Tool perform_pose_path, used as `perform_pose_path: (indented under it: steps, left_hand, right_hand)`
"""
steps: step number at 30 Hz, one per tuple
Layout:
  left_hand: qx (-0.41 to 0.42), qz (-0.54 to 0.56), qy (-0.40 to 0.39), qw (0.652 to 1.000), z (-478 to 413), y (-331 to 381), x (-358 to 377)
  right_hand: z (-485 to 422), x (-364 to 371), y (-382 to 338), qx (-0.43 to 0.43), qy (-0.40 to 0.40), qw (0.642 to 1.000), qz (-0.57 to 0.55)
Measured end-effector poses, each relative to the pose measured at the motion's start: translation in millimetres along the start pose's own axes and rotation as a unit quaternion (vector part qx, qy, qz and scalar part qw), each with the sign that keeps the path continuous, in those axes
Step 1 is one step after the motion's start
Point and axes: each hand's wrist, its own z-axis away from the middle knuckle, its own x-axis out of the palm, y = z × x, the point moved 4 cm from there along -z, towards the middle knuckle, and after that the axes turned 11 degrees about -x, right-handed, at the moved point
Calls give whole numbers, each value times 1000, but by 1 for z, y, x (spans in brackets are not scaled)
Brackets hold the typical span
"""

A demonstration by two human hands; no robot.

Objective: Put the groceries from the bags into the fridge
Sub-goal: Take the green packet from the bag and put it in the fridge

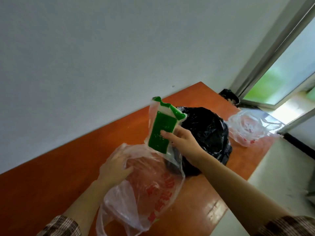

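Right hand (183, 142) grips a green vacuum-sealed packet (162, 129) above the orange table (51, 184); left hand (114, 169) clutches the clear red-printed plastic bag (153, 189) beside a black bag (206, 132).

Table (42, 193) lies free along the wall (85, 65) at left — a clear bag (153, 188), black bag (208, 133) and second clear bag (247, 128) crowd the right.

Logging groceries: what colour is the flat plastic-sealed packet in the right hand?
The flat sealed packet is bright green, with a white band near its top; head view.
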Motion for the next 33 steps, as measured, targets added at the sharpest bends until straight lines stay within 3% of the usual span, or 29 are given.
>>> perform_pose_path:
  steps: [4, 10, 18, 23, 33]
  left_hand:
    - [-28, 38, 50, 998, 14, 55, -29]
    - [69, 63, 116, 989, 32, 218, -46]
    - [213, 98, 98, 967, 112, 486, 19]
    - [286, 141, 40, 947, 171, 642, 87]
    - [453, 135, -50, 880, 259, 919, 209]
  right_hand:
    - [24, -45, -28, -13, 77, 992, -95]
    - [92, -157, -51, -11, 179, 980, -91]
    - [251, -354, -79, -51, 312, 949, 18]
    - [376, -477, -95, -57, 374, 923, 70]
    - [557, -695, -118, -50, 508, 853, 112]
